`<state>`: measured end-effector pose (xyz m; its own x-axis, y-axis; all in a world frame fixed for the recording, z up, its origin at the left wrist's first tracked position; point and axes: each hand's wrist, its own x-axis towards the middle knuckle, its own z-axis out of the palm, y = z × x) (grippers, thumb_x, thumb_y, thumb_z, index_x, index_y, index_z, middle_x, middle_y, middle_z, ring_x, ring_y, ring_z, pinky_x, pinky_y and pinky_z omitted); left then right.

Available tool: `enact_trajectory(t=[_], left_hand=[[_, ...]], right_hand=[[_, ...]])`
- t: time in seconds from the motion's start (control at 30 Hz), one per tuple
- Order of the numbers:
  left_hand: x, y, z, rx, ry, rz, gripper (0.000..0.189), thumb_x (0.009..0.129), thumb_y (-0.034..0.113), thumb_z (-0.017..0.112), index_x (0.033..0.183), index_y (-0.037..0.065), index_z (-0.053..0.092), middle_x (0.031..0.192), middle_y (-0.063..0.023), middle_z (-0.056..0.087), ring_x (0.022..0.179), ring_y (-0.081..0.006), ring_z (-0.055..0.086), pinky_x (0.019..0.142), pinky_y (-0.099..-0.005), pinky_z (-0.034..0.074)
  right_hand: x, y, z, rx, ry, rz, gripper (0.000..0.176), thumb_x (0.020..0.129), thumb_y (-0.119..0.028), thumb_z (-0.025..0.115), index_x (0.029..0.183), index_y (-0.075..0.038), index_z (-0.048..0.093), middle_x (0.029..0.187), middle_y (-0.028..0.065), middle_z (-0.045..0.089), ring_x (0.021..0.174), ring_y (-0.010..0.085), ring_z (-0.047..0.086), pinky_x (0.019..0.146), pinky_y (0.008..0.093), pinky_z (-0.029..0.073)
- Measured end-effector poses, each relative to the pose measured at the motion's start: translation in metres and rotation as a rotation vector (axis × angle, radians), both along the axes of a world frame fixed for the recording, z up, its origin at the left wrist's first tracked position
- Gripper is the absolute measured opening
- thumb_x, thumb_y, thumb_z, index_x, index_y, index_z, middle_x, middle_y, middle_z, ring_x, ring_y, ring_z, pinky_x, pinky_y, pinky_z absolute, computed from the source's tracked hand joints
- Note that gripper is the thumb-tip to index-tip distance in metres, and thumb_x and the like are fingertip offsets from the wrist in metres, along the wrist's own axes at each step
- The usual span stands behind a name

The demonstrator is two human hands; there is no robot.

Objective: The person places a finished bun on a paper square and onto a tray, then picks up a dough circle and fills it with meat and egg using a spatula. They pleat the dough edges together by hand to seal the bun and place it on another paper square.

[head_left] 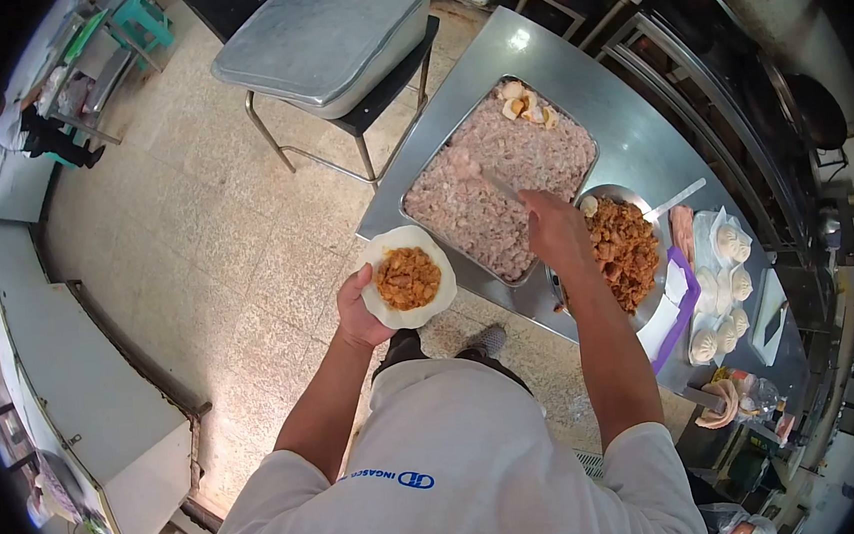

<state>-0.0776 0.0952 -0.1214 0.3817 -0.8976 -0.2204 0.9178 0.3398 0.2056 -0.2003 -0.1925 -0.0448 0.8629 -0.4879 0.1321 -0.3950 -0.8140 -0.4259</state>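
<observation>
White shirt, worn by the person at work, occupies 6 o'clock, nearest the camera; blue lettering is printed on it. Clock positions refer to the head view, 12 at the top.

Left hand: located just left of center. It is clamped on a round dough wrapper, thumb at the near-left edge, fingers hidden beneath. Orange-brown filling sits in the middle of the wrapper.

Right hand: located toward 3 o'clock, apart from the left. It is closed on the handle of a flat utensil, whose far end meets the pale ground mixture in a metal tray. Several yellowish-white pieces lie at the tray's 1 o'clock corner.

Metal table: supports the tray. Beside the tray, toward 3 o'clock, a round bowl contains chunky reddish-brown filling; a light handle projects from its upper right. Farther right, pleated buns rest in rows.

At 11 o'clock, a lidded container stands on a dark seat.
</observation>
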Motion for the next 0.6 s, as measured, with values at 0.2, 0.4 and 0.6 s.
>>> enact_trajectory(t=[0.2, 0.4, 0.6], left_hand=[[0.011, -0.002, 0.003, 0.012, -0.021, -0.030, 0.076, 0.091, 0.045, 0.063, 0.148, 0.001, 0.039, 0.145, -0.0218, 0.050, 0.132, -0.0385, 0.052, 0.112, -0.0538, 0.042], [0.015, -0.003, 0.000, -0.040, 0.016, -0.030, 0.074, 0.091, 0.042, 0.062, 0.147, 0.000, 0.039, 0.144, -0.0219, 0.051, 0.131, -0.0384, 0.053, 0.111, -0.0536, 0.042], [0.014, 0.005, 0.000, 0.010, 0.000, 0.013, 0.072, 0.091, 0.042, 0.062, 0.146, 0.000, 0.040, 0.143, -0.0220, 0.051, 0.131, -0.0385, 0.053, 0.111, -0.0529, 0.042]], right_hand=[[0.002, 0.018, 0.008, -0.015, 0.059, 0.074, 0.034, 0.084, 0.002, 0.059, 0.115, -0.007, 0.068, 0.098, 0.0158, 0.069, 0.085, 0.0372, 0.067, 0.078, 0.0455, 0.054], [-0.001, 0.025, 0.001, -0.013, 0.103, 0.165, 0.032, 0.086, -0.004, 0.060, 0.116, -0.011, 0.068, 0.098, 0.0112, 0.069, 0.085, 0.0345, 0.068, 0.075, 0.0454, 0.056], [0.003, 0.030, 0.004, 0.085, 0.065, 0.202, 0.030, 0.085, -0.001, 0.060, 0.112, -0.008, 0.070, 0.098, 0.0132, 0.071, 0.087, 0.0347, 0.068, 0.076, 0.0444, 0.056]])
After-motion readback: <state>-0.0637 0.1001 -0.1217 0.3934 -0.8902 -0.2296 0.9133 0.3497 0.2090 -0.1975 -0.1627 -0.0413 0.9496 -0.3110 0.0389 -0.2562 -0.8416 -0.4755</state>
